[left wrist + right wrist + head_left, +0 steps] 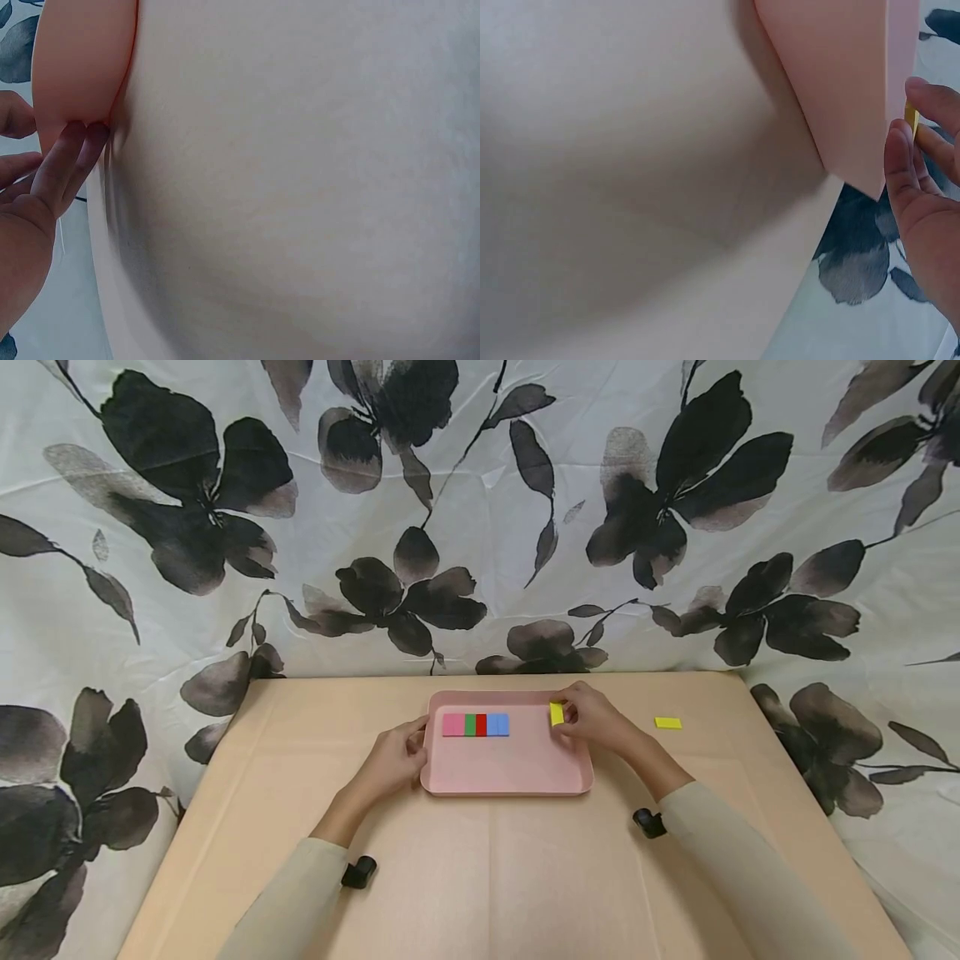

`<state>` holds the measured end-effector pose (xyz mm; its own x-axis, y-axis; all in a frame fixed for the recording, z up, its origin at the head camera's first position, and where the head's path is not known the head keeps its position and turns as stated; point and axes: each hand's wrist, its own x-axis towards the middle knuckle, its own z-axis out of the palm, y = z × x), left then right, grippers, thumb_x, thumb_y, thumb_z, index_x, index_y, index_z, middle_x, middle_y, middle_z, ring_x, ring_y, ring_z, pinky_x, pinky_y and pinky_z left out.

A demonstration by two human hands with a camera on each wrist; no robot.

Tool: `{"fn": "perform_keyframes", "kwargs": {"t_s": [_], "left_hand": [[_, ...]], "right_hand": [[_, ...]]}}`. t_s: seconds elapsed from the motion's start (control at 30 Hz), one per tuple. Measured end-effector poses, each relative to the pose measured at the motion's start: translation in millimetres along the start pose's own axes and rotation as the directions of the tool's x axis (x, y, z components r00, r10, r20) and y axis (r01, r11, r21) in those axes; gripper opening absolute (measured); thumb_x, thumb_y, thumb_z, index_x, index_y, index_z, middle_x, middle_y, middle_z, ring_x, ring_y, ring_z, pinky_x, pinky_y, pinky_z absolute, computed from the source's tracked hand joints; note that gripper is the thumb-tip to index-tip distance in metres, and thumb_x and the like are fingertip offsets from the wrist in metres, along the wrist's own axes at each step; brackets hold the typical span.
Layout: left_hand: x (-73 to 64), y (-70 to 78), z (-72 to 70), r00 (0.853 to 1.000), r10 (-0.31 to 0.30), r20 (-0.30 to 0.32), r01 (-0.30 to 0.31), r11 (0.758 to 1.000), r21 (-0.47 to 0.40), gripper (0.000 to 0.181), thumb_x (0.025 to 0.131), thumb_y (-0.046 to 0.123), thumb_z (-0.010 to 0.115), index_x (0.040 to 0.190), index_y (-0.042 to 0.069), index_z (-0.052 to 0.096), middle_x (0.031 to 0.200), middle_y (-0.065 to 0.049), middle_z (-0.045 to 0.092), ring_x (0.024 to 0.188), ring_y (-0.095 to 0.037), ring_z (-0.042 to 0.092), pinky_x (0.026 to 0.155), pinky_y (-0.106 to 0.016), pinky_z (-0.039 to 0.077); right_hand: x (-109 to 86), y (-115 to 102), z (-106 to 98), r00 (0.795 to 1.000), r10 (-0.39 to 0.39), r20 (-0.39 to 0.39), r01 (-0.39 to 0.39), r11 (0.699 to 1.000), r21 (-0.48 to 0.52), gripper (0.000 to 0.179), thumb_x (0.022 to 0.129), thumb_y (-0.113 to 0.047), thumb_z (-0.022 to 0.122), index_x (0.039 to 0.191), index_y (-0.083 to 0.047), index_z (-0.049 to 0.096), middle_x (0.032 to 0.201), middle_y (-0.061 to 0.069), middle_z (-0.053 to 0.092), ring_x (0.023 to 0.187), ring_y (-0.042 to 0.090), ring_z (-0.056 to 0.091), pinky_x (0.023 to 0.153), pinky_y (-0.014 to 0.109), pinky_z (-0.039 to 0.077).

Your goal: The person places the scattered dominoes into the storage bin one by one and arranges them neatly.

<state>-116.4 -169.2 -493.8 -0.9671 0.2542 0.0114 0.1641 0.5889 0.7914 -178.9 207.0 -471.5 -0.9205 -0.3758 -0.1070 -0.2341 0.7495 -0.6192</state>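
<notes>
A pink tray (506, 777) lies on the table, with a row of flat coloured pieces in its upper left: pink (453, 725), green (470, 725), red (481, 725) and blue (497, 725). My left hand (392, 753) holds the tray's left edge; in the left wrist view its fingertips (71, 135) touch the outer wall. Over the tray's right end, my right hand (596, 718) pinches a small yellow piece (557, 713) between thumb and fingers. The right wrist view shows this yellow piece (910, 116) edge-on, beside the tray's rim.
Another yellow piece (667, 722) lies flat on the table (487, 877), right of the tray and beyond my right forearm. A floral cloth (480, 527) hangs behind the table's far edge and shows along both sides. Each wrist carries a small black camera (359, 872).
</notes>
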Motion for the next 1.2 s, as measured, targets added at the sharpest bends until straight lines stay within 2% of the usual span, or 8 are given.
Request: {"fn": "perform_keyframes", "kwargs": {"t_s": [0.17,0.4,0.53,0.63,0.73,0.97,1.2], "left_hand": [[0.7,-1.5,-0.1,1.000,0.011,-0.005,-0.011,1.000,-0.001,0.062,0.088,0.000,0.062,0.149,-0.003,0.051,0.125,-0.022,0.069,0.082,-0.017,0.065,0.060,-0.024,0.053],[0.5,-2.6,-0.4,1.000,0.004,-0.007,-0.004,1.000,-0.002,0.063,0.088,0.000,0.063,0.149,-0.002,0.051,0.117,-0.021,0.071,0.082,-0.018,0.065,0.059,-0.025,0.052],[0.7,-1.8,0.2,1.000,0.003,0.003,-0.003,1.000,-0.010,0.063,0.088,0.000,0.063,0.150,-0.003,0.050,0.120,-0.022,0.070,0.082,-0.018,0.065,0.059,-0.025,0.052],[1.4,-1.9,0.8,1.000,0.002,0.005,-0.002,1.000,-0.012,0.063,0.088,0.000,0.063,0.150,-0.003,0.050,0.125,-0.022,0.068,0.083,-0.018,0.065,0.060,-0.024,0.053],[1.9,-2.0,0.7,1.000,-0.007,0.002,0.007,1.000,-0.011,0.063,0.088,-0.001,0.063,0.150,-0.002,0.050,0.129,-0.022,0.067,0.084,-0.019,0.065,0.060,-0.024,0.053],[2.0,-1.3,-0.3,1.000,-0.012,0.004,0.012,1.000,-0.010,0.063,0.088,0.000,0.063,0.150,-0.002,0.051,0.130,-0.022,0.066,0.084,-0.019,0.066,0.061,-0.024,0.053],[0.4,0.8,-0.4,1.000,-0.016,0.005,0.016,1.000,-0.004,0.063,0.088,0.000,0.063,0.150,-0.002,0.050,0.122,-0.021,0.069,0.082,-0.018,0.065,0.061,-0.024,0.052]], "right_hand": [[10.2,-8,8,0.999,-0.015,0.037,0.017,0.999,-0.049,0.051,0.084,-0.013,0.083,0.130,-0.001,0.066,0.113,0.013,0.053,0.090,0.020,0.057,0.077,0.029,0.051],[21.7,-17,20,0.996,-0.057,0.065,0.060,0.997,-0.046,0.046,0.085,-0.012,0.082,0.127,-0.002,0.066,0.110,0.012,0.053,0.088,0.019,0.057,0.075,0.028,0.050],[24.0,-21,26,0.995,-0.058,0.076,0.063,0.996,-0.061,0.044,0.086,-0.015,0.082,0.126,-0.003,0.067,0.106,0.009,0.055,0.089,0.018,0.057,0.081,0.030,0.049],[24.6,-24,30,0.996,-0.061,0.072,0.069,0.990,-0.119,0.043,0.085,-0.019,0.083,0.124,-0.005,0.069,0.103,0.006,0.057,0.090,0.018,0.057,0.088,0.034,0.044],[26.8,-27,34,0.995,-0.056,0.080,0.067,0.987,-0.148,0.043,0.086,-0.020,0.082,0.125,-0.006,0.069,0.102,0.005,0.058,0.091,0.018,0.055,0.088,0.034,0.043],[32.5,-33,41,0.994,-0.024,0.108,0.034,0.995,-0.096,0.044,0.089,-0.017,0.080,0.129,-0.005,0.067,0.109,0.008,0.057,0.094,0.021,0.056,0.081,0.028,0.051],[36.0,-36,46,0.992,-0.016,0.125,0.026,0.997,-0.075,0.043,0.089,-0.013,0.079,0.129,-0.003,0.066,0.107,0.009,0.056,0.095,0.022,0.054,0.075,0.026,0.049]]}}
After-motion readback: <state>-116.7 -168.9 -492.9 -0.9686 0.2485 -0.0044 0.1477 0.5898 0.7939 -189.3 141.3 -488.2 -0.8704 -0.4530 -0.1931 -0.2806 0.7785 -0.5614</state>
